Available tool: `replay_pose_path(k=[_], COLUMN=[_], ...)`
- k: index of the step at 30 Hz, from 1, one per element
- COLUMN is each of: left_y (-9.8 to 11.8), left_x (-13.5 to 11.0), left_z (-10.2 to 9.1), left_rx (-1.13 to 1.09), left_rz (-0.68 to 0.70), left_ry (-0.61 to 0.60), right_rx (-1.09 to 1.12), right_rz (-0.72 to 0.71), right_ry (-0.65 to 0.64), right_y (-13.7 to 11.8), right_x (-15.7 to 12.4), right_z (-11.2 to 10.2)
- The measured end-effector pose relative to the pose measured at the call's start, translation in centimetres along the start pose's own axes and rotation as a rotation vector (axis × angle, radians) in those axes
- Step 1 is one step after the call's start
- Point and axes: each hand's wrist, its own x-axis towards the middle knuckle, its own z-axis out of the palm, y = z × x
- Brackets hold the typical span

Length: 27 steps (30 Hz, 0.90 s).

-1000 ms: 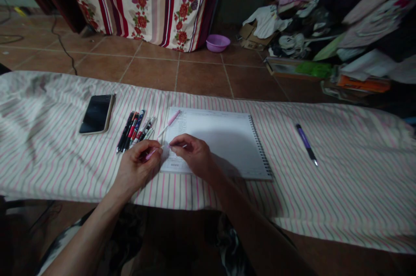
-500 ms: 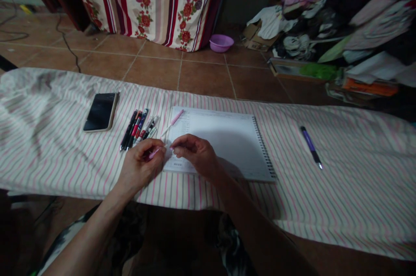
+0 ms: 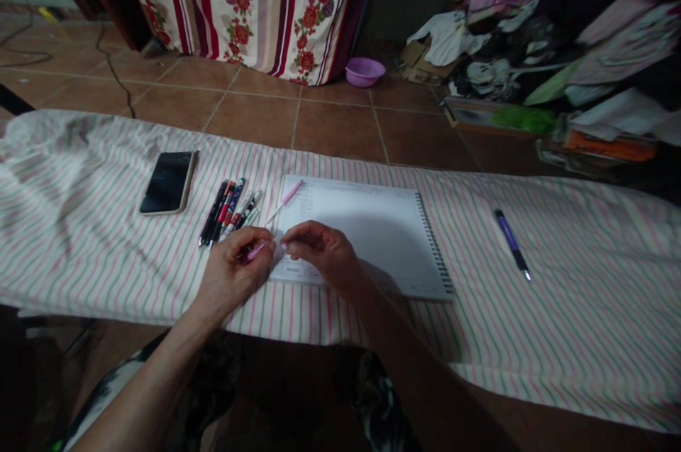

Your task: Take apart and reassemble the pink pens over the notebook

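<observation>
We log, along the table [image 3: 596,296]: phone [image 3: 168,182] toward the far left corner; clustered pens [image 3: 228,212]; left hand [image 3: 234,264], grip closed round a pink pen part [image 3: 257,250] by the near edge; pink-and-white piece [image 3: 292,192] across the notebook [image 3: 372,239]'s far left corner; right hand [image 3: 322,252] pinching a small pink bit [image 3: 284,246]; purple pen [image 3: 513,245] toward the right end

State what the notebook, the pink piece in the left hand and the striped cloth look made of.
Notebook: matte paper, by its flat, printed surface; coil material unclear. Pink piece: probably plastic, by its even colour; finish too small to tell. Striped cloth: matte fabric, by its soft wrinkles.
</observation>
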Motion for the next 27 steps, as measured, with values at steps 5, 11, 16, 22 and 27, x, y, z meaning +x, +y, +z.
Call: replay_pose_path(k=[5, 11, 16, 22, 27], left_y=[-0.23, -0.63, -0.67, -0.63, -0.53], left_x=[-0.05, 0.04, 0.10, 0.03, 0.03], left_z=[0.00, 0.19, 0.18, 0.18, 0.16], left_rx=[0.003, -0.026, -0.028, 0.003, 0.046], left_rz=[0.013, 0.020, 0.025, 0.022, 0.020], left_ry=[-0.001, -0.001, 0.005, -0.016, -0.029], right_rx=[0.017, 0.015, -0.038, -0.164, -0.238], right_rz=[0.006, 0.008, -0.013, -0.071, -0.115], right_ry=[0.005, 0.006, 0.062, 0.129, 0.129], right_y=[-0.09, 0.10, -0.11, -0.08, 0.02], right_x=[-0.01, 0.08, 0.07, 0.16, 0.19], right_z=[0.12, 0.17, -0.03, -0.47, -0.47])
